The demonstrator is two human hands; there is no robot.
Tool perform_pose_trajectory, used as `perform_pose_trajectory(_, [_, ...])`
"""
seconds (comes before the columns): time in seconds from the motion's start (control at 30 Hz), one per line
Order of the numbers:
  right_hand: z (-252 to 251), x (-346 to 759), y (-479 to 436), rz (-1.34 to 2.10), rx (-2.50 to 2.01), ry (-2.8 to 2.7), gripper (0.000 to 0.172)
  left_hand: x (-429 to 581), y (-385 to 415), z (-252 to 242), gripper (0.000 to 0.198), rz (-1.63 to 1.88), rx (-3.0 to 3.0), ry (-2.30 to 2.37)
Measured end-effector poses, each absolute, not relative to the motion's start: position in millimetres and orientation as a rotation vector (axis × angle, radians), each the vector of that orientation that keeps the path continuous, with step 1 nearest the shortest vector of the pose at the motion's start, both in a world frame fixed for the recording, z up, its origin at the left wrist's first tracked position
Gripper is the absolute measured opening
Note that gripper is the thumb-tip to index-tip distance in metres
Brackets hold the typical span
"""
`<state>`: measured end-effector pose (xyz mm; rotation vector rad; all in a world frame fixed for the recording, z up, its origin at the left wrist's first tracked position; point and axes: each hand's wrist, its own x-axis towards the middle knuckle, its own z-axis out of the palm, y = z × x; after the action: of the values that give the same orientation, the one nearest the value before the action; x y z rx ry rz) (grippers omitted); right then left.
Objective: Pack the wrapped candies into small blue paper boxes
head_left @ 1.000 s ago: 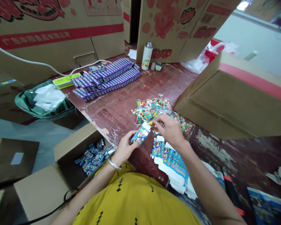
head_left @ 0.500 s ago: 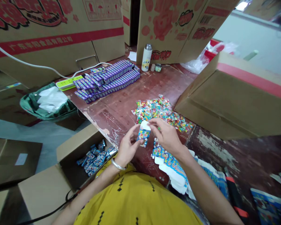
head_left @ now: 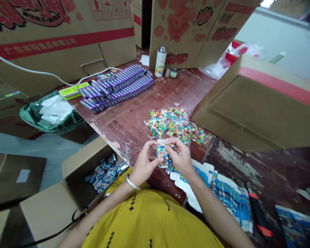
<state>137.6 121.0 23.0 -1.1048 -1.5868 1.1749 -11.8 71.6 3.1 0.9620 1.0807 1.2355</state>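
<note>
A small blue candy box (head_left: 161, 152) with a white flap at its top is held upright between both hands. My left hand (head_left: 146, 159) grips its left side, thumb across the front. My right hand (head_left: 180, 155) pinches the upper right edge by the flap. Just beyond lies a heap of clear candy packets (head_left: 170, 120) with colourful sweets inside. Flat blue-and-white box blanks (head_left: 222, 193) are spread in a row beneath my right forearm. To the lower left, an open carton (head_left: 77, 193) holds many filled blue boxes (head_left: 105, 175).
Purple boxes (head_left: 119, 88) stand in rows at the back left, beside a yellow-green power strip (head_left: 73, 90). A white flask (head_left: 160, 62) stands behind. A large carton (head_left: 263, 110) bounds the right side. A black-and-red cutter (head_left: 259, 215) lies at right; a green-lined bin (head_left: 51, 112) is left.
Both hands and the candy box have come slightly down and closer to my body. My right hand's fingers have moved onto the box's top edge, and the flap is folded lower.
</note>
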Motion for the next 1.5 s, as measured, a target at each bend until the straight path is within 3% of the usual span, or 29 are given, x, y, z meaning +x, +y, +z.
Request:
perform_pose_trajectory(0.1, [25.8,134.0,121.8,1.194,-1.096,-1.502,0.022,-11.1,72.1,3.7,0.053,1.269,0.886,1.095])
perform_pose_trajectory(0.33, [32.0,137.4,134.7,1.466,-1.120,-1.490,0.025,-11.2,63.7,7.5,0.051,1.264,1.075,1.273])
perform_pose_trajectory(0.57, [41.0,142.6,143.8,1.443,-1.157,-1.589,0.024,-15.0,60.9,16.7,0.060,1.190,1.204,1.210])
perform_pose_trajectory(0.8, [37.0,136.0,122.9,1.179,-1.023,-1.760,0.026,-18.9,60.2,10.3,0.044,1.180,1.081,1.121])
perform_pose_trajectory(0.97, [36.6,149.3,131.8,1.338,-1.035,-1.810,0.018,-41.3,59.6,21.5,0.038,1.071,1.213,1.191])
perform_pose_trajectory(1.07, [35.8,179.3,148.9,1.127,-1.275,-1.816,0.024,-86.4,51.8,39.7,0.034,0.776,1.557,1.518])
perform_pose_trajectory(1.17, [27.6,209.2,156.3,0.940,-1.552,-2.161,0.022,-130.3,43.1,52.0,0.035,0.173,1.837,1.845])
perform_pose_trajectory(1.23, [18.5,217.8,153.0,0.849,-1.705,-2.394,0.022,-140.1,42.0,52.5,0.041,-0.042,1.912,1.932])
perform_pose_trajectory(1.4, [-1.0,202.6,139.4,0.462,-2.023,-2.520,0.049,-81.0,57.5,28.4,0.041,0.325,2.023,1.773])
perform_pose_trajectory(1.5, [-5.2,193.6,138.7,0.462,-2.083,-2.504,0.053,-26.8,65.0,4.9,0.043,0.383,2.067,1.606])
